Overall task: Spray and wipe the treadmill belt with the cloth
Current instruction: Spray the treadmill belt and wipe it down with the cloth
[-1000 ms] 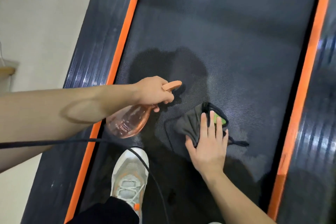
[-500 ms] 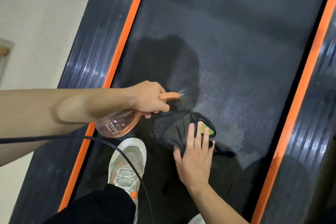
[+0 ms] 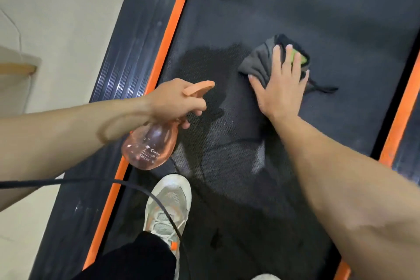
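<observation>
- The spray bottle [image 3: 150, 148] is a translucent orange-pink container with white print on its rounded body. It is tilted, base toward the camera and the left edge of the belt. How much liquid it holds cannot be told through the tinted wall.
- The left hand [image 3: 175, 100] holds it, fingers curled tight round the neck just under the orange spray head [image 3: 200, 87]. The nozzle points out over the treadmill belt [image 3: 318, 7].
- The bottle hangs in the air above the belt's left edge and touches nothing but that hand.
- The cloth [image 3: 256, 61] is dark grey and bunched, with a green patch [image 3: 300, 57] and a thin black loop [image 3: 325, 89] trailing out to the right. It lies on the belt, toward the middle and well ahead of the bottle.
- The right hand [image 3: 281, 88] lies flat on top of the cloth, fingers straight and spread wide, gripping nothing. Grey fabric shows past the thumb on the left and beyond the fingertips.
- A darker damp patch [image 3: 204, 61] marks the belt just left of the cloth, between it and the spray head.
- An orange stripe [image 3: 175, 18] and a ribbed dark side rail [image 3: 136, 29] border the belt on the left, with pale floor [image 3: 56, 18] beyond.
- A light mesh shoe [image 3: 168, 202] stands on the belt near the camera, and a black cable [image 3: 56, 181] crosses in front of it.
</observation>
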